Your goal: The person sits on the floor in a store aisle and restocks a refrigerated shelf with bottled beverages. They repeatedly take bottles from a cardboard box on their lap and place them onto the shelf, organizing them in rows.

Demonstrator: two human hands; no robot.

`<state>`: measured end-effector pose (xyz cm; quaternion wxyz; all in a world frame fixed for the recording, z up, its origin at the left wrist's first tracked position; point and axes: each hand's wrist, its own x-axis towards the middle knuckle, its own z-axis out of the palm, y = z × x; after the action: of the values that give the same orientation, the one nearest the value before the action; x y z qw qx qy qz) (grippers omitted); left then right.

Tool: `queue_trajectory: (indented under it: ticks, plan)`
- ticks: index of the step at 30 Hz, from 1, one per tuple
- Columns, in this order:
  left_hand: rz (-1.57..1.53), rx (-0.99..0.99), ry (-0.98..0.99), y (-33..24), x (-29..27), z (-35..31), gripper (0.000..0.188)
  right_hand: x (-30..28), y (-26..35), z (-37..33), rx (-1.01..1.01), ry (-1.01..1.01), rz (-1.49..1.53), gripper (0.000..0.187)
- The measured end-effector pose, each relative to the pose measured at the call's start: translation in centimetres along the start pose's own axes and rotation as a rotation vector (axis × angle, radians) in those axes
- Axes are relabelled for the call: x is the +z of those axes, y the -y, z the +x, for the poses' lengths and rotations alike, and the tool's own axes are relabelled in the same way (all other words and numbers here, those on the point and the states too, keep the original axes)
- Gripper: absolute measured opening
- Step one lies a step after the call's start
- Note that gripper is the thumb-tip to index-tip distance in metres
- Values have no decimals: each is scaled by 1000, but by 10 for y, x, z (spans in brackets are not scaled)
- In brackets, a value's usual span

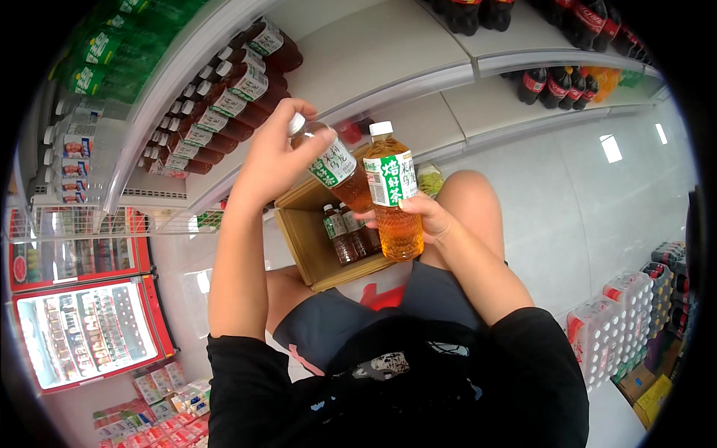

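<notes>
My left hand [278,153] is wrapped round the upper part of a tea bottle [337,170] with a white cap and a green and white label. That bottle leans, its base toward the right. In my right hand [432,216] is a second tea bottle [391,183], nearly upright, with lighter amber liquid showing. The two bottles are side by side and overlap in view. Fingertips of my right hand show near the base of the first bottle; whether they touch it I cannot tell. Below, an open cardboard box [300,243] holds several similar bottles [340,240].
Rows of tea bottles [216,119] fill the left shelf, with green bottles above. Cola bottles [556,86] stand on the right shelves. A red-framed drinks fridge [89,332] is at lower left. Wrapped bottle packs [609,328] sit on the floor at right. A red stool [385,297] shows beneath me.
</notes>
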<state>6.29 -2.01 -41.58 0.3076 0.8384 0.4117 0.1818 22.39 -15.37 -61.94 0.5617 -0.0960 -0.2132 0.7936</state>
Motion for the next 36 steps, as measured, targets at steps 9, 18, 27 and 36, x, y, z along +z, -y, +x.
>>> queue_trajectory:
  ticks: [9, 18, 27, 36]
  plan:
    - [144, 116, -33, 7, -8, 11, 65, -1, 0, 12, -165, -234, -70, 79]
    - [678, 373, -325, 32, -45, 105, 59, -3, 12, 17, -322, -410, -56, 72]
    - [995, 307, -107, 85, -76, 201, 57, 6, 22, 17, -217, -474, -111, 58]
    - [1554, 104, -153, 77, -61, 212, 61, 10, 21, 18, -180, -504, -123, 61]
